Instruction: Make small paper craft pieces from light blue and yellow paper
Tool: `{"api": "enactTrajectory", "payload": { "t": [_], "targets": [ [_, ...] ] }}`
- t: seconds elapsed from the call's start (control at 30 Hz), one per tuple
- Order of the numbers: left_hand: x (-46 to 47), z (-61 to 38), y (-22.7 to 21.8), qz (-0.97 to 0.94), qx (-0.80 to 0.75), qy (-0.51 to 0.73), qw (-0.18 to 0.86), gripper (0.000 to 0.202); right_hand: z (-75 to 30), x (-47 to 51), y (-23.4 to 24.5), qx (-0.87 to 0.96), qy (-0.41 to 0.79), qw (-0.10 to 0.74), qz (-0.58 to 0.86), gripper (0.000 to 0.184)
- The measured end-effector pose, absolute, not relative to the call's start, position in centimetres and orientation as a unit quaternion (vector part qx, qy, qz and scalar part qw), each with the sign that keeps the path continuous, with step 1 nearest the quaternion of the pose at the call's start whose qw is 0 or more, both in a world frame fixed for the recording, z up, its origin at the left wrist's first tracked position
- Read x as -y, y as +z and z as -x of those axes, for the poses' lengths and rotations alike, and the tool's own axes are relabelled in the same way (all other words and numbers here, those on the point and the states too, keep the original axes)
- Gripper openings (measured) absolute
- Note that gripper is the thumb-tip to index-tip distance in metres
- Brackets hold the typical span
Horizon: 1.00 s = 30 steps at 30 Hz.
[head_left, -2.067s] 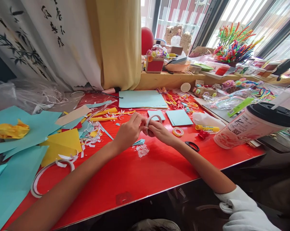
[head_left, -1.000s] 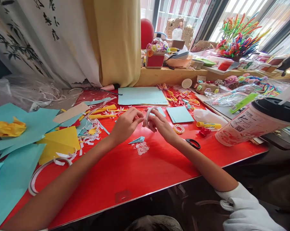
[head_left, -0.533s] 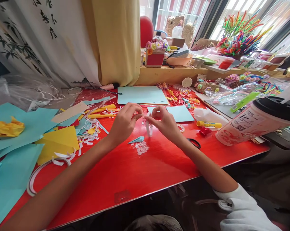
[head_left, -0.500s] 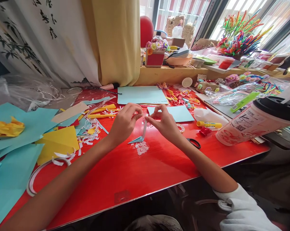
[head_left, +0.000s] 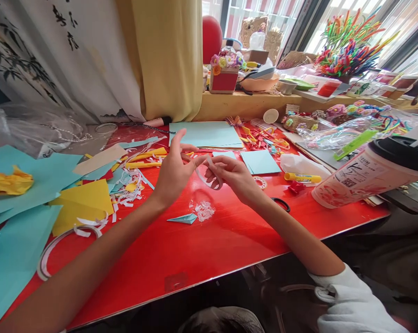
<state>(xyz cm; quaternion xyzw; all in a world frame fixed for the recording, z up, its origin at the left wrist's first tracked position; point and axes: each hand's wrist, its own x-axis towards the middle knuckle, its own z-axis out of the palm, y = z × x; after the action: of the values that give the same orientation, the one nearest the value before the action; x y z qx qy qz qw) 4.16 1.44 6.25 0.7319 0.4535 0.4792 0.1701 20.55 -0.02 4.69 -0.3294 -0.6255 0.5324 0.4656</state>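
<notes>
My right hand (head_left: 234, 178) pinches a narrow, curled white strip (head_left: 205, 181) in front of me, above the red table (head_left: 222, 249). My left hand (head_left: 174, 175) is beside it, index finger raised and fingers apart. Its thumb reaches to the strip's upper end by the right fingertips; whether it presses on the strip I cannot tell. Below the hands a small folded, pointed light-blue paper piece (head_left: 183, 218) lies on the table, close to a pile of crumpled whitish scraps (head_left: 205, 210).
Square blue sheets (head_left: 260, 162) and scissors (head_left: 281, 204) lie to the right, with a yellow glue stick (head_left: 302, 177) and a large drink cup (head_left: 364, 175). On the left are a tape roll (head_left: 44, 259), yellow paper (head_left: 85, 206) and paper shreds (head_left: 130, 187).
The blue folded piece has come apart from the strip and lies lower left on the table. The strip has curled up in my right hand, and my left fingers have spread.
</notes>
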Motion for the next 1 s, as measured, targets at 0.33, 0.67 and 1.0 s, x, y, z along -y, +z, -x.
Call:
{"api": "enactTrajectory", "payload": {
  "t": [0.33, 0.67, 1.0],
  "targets": [
    [-0.2, -1.6, 8.1, -0.868, -0.392, -0.2, 0.229, 0.04, -22.9, -1.4, 5.6, 0.589, 0.364, 0.588, 0.419, 0.025],
    [-0.9, -2.1, 5.9, -0.897, -0.364, -0.049, 0.247, 0.009, -22.5, -1.3, 5.1, 0.669, 0.258, 0.519, 0.466, 0.027],
    [-3.0, -2.0, 6.7, -0.745, -0.438, 0.239, 0.442, 0.016, -23.8, -1.8, 5.6, 0.724, 0.215, 0.471, 0.455, 0.021]
  ]
}}
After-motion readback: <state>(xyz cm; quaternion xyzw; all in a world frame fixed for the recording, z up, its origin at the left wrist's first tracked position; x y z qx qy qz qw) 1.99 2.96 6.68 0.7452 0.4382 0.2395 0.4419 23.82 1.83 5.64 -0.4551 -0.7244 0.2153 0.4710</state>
